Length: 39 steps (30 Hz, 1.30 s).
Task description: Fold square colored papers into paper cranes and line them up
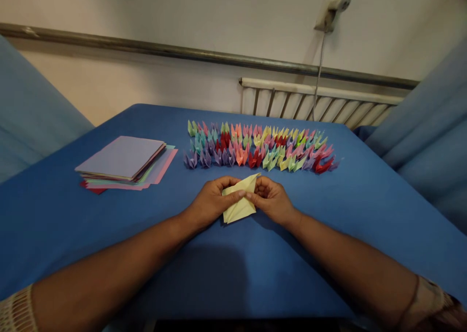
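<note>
A pale yellow sheet of origami paper [239,209], folded into a small layered shape, is held between both hands just above the blue table. My left hand [213,200] grips its left side, thumb lying across the front and fingers behind. On the right, my right hand [272,198] pinches the paper near its upper right edge, with the thumb tip close to the left thumb. The fingers behind the paper are partly hidden. Beyond the hands stand rows of folded paper cranes [255,149] in many colours.
A stack of coloured paper squares [122,159] lies at the left on the blue tablecloth [292,273]. Behind the table are a radiator [314,98], a wall pipe [182,50] and a socket with a plug [330,13]. Blue curtains [434,123] hang on both sides.
</note>
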Motion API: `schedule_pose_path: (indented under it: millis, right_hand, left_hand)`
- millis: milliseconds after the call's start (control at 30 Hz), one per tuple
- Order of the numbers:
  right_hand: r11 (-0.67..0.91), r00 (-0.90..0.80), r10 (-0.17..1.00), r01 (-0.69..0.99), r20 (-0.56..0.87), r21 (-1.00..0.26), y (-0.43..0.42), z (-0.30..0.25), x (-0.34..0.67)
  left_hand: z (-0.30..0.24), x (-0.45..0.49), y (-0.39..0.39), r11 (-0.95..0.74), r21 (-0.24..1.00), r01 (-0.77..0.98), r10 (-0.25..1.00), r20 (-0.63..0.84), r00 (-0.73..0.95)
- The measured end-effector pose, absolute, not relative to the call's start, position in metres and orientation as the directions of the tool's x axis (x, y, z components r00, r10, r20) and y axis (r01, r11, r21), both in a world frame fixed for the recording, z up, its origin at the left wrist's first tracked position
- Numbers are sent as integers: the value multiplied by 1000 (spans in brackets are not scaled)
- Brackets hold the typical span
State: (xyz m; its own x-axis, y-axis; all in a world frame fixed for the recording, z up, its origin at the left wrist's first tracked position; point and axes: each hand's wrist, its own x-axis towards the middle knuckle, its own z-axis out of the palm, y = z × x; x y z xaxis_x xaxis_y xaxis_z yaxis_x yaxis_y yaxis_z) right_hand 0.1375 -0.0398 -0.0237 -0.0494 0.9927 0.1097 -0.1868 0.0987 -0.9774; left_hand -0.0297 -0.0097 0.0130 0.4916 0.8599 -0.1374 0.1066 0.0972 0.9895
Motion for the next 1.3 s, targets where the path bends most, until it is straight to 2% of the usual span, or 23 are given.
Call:
schedule_pose_path:
  millis: [200, 367, 467, 600, 833, 1033, 1167, 1300]
  right_hand:
    - [114, -25, 993, -142, 119, -983, -40, -25, 139]
    - [17, -124, 992, -172, 38, -985, -46, -27, 133]
    - [-56, -203, 979, -150, -25, -987, -48, -29, 132]
    - [-134, -247, 964, -157, -93, -978, -47, -29, 134]
    - [-177, -298, 949, -228, -105, -958, -49, -19, 134]
    - [-157, -269, 959, -226, -93, -961, -51, -17, 134]
    - [-123, -185, 978, -147, -95, -981, -50, -21, 133]
    - [-112, -184, 978, -86, -94, -990, -49, -27, 132]
  left_hand:
    - [10, -30, -8, 127, 982, 136, 852, -178, 492]
    - [9, -29, -7, 211, 977, -15, 902, -188, 389]
    - [9, -28, -8, 278, 956, -96, 889, -218, 402]
    - [11, -28, -8, 304, 946, -110, 880, -234, 413]
    - [12, -29, -11, 314, 946, -86, 843, -236, 483]
    - [9, -27, -15, 259, 966, -15, 856, -223, 466]
    - [9, -26, -14, 198, 979, 40, 875, -195, 443]
    - [12, -27, -13, 96, 995, -9, 901, -83, 426]
